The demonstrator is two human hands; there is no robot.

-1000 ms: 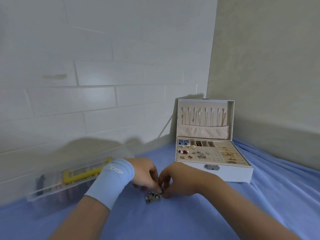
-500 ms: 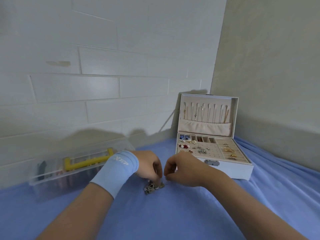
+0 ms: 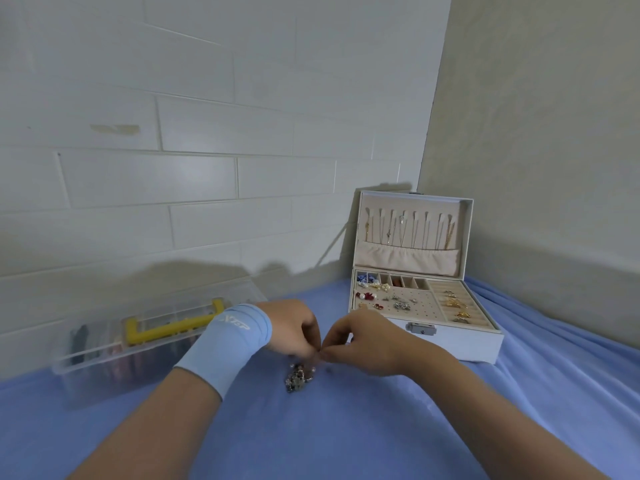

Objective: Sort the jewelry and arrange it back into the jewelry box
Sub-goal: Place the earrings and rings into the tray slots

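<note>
blue cloth (image 3: 346,427), one jewelry box (image 3: 460,344), one jewelry tangle (image 3: 297,377), left hand (image 3: 291,327), right hand (image 3: 367,344), fingers (image 3: 311,336) pinching it

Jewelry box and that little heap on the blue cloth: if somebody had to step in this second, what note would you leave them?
Left hand and right hand: their fingertips meet just above the jewelry pile. Both seem to pinch a small piece, too tiny to identify.
The pile lies on the blue cloth, in front of the open jewelry box.
Done: necklaces hang in the lid, earrings sit on the peg panel, and gold pieces sit in the slots beside it.
Left: untangle the pile and put each piece into the box.
</note>
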